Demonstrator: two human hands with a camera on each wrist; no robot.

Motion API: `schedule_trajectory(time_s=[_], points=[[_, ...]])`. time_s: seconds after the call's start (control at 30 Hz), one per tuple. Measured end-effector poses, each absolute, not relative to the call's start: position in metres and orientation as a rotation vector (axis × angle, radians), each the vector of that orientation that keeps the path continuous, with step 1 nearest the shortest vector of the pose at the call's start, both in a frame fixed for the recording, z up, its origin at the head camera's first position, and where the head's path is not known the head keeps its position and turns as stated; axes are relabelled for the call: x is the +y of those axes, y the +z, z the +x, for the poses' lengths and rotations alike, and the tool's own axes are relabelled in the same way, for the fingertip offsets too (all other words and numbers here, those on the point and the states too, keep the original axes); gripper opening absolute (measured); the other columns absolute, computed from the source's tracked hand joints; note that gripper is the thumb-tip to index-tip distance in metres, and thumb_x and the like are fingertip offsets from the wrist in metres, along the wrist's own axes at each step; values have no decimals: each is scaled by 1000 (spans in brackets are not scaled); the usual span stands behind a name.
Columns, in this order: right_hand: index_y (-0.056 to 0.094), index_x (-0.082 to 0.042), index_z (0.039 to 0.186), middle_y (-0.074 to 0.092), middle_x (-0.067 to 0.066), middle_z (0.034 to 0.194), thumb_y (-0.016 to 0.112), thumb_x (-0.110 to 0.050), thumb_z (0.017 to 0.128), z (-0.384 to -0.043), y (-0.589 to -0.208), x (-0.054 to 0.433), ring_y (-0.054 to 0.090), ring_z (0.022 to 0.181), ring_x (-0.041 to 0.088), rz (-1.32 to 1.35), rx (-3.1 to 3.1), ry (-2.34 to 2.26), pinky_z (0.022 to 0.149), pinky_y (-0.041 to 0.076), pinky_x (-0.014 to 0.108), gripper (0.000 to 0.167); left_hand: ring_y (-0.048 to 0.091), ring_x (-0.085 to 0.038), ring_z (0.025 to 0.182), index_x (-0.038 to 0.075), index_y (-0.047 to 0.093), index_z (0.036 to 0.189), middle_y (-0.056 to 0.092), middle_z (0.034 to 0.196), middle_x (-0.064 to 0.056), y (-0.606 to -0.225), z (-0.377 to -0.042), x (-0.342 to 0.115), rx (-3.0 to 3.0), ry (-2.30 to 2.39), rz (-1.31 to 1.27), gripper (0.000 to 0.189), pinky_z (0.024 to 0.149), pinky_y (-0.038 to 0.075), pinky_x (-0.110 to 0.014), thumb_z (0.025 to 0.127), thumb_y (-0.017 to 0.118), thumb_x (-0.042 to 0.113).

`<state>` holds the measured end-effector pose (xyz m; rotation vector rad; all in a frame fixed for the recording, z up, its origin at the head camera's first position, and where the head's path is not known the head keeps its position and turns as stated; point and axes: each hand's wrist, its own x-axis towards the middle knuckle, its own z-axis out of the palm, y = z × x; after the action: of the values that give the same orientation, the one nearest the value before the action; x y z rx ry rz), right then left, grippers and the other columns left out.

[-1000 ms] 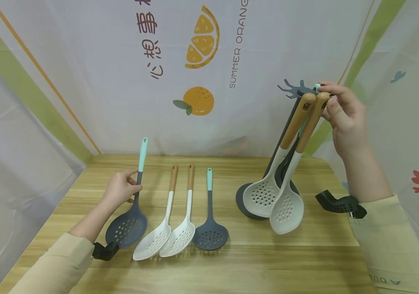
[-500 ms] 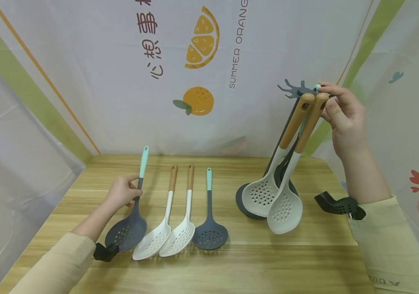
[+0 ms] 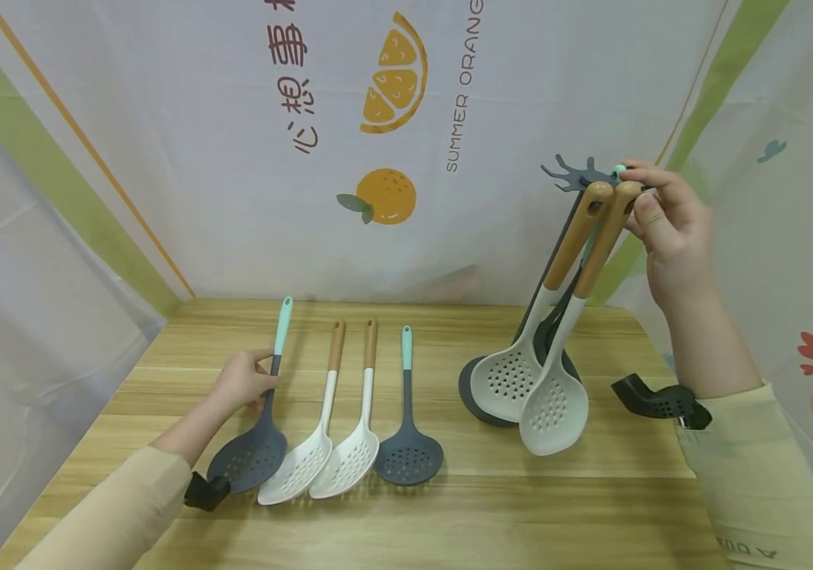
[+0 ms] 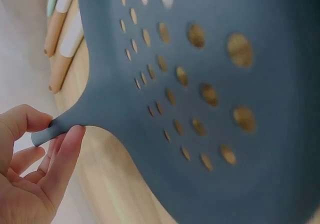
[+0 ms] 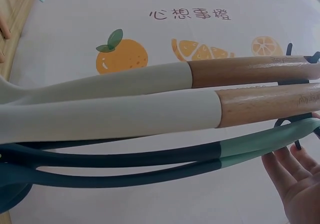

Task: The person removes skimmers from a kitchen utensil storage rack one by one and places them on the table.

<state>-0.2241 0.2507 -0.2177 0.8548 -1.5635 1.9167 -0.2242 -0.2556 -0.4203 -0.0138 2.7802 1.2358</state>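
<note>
My left hand [image 3: 245,380] pinches the neck of a dark grey skimmer [image 3: 262,439] with a mint handle, at the table's left. In the left wrist view, the thumb and fingers hold the neck below its wide perforated head [image 4: 107,91]. My right hand [image 3: 675,229] is at the top of a dark utensil stand [image 3: 580,176], its thumb and fingers around a mint handle end [image 3: 618,169]. Two white slotted spoons with wooden handles, one a spoon [image 3: 554,416] in front, hang there. Behind them, the right wrist view shows two mint handles [image 5: 267,139]; their heads are partly hidden.
On the wooden table [image 3: 520,514], two white slotted spoons [image 3: 345,463] and a dark skimmer [image 3: 409,467] with a mint handle lie in a row beside the left-hand skimmer. A printed cloth [image 3: 235,198] hangs behind the table.
The left hand has moved slightly down toward the near side with the dark skimmer, whose handle end sits lower and a little further right. The right hand and the stand have barely moved.
</note>
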Motion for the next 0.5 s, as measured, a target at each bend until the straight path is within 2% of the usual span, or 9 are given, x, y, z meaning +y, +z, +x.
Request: schedule_trajectory(time_s=[0.3,0.5], points=[[60,10,113,52,16,126,58,-8,94,-225,-218,249,49,109,25,843,-1558,1896,83,45,32,26,56,-18,42,-15,37,138,61,71,-14,-429,-229,-252,2756,1185,-31,64,46,54,-35,79,61,-5],[62,8,112,53,14,125,57,-6,94,-225,-219,251,47,113,24,856,-1547,1939,85,44,33,23,54,-17,42,-13,35,139,59,69,-14,-433,-233,-250,2729,1182,-64,67,46,54,-34,78,60,-4]])
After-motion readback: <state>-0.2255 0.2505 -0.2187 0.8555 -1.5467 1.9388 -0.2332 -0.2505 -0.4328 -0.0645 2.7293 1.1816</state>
